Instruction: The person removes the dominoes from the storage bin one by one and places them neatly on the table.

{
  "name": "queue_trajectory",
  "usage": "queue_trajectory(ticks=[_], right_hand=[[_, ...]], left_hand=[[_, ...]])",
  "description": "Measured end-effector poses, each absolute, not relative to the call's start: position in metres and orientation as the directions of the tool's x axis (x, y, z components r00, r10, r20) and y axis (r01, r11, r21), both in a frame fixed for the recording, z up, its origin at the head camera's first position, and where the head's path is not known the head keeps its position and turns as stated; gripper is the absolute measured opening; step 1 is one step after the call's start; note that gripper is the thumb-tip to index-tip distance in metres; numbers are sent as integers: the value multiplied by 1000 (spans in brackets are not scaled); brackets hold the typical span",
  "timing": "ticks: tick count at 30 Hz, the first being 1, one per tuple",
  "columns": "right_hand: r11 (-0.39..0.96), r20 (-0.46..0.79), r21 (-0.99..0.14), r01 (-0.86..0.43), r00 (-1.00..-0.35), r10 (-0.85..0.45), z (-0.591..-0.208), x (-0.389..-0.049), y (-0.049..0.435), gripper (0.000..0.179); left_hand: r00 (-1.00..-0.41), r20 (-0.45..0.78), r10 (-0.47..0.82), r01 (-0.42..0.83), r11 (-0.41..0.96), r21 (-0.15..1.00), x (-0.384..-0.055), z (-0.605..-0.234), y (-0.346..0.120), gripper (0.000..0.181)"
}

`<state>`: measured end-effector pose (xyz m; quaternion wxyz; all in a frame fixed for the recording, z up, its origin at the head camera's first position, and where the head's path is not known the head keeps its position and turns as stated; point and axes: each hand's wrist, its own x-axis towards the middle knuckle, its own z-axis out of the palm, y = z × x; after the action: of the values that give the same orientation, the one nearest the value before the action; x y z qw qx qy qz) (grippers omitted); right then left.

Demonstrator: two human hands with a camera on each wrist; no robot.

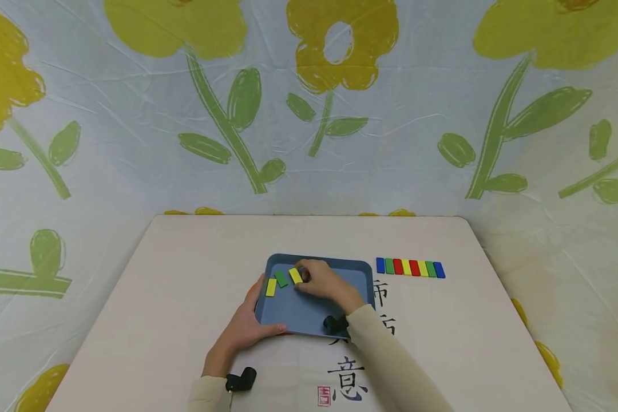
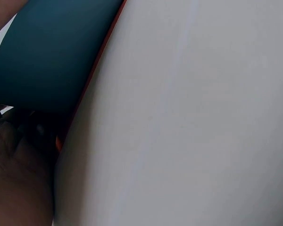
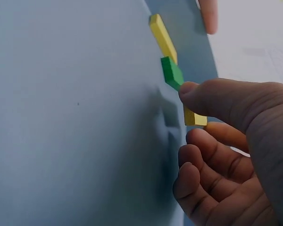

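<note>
A blue-grey tray [image 1: 309, 320] lies on the table in the head view. My left hand [image 1: 245, 323] grips it at the front left corner, thumb along the front edge and fingers at the left side. The left wrist view shows the tray's outer wall [image 2: 47, 52] beside that hand. Over the tray, my right hand [image 1: 321, 279] pinches a yellow block [image 1: 295, 276] between thumb and forefinger; in the right wrist view the thumb covers part of this yellow block [image 3: 194, 117]. To its left are a green block [image 1: 281, 279] and a second yellow block [image 1: 271, 288], both in the tray.
Right of the tray, several blue, green, red and yellow blocks [image 1: 410, 268] form a side-by-side row on the pale table [image 1: 206, 246]. Black characters [image 1: 347, 379] and a red seal mark [image 1: 324, 396] show on the table's surface. A flower-printed cloth [image 1: 371, 171] hangs behind.
</note>
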<state>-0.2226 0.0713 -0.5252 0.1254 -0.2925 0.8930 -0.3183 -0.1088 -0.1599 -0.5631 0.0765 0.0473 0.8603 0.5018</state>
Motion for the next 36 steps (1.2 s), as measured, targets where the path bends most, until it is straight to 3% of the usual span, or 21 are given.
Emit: queue_trajectory(ticks=[36], right_hand=[[663, 16, -679, -316, -909, -417, -497, -218, 147, 45]], left_hand=[[-983, -80, 164, 14, 504, 864, -108, -561, -161, 131]])
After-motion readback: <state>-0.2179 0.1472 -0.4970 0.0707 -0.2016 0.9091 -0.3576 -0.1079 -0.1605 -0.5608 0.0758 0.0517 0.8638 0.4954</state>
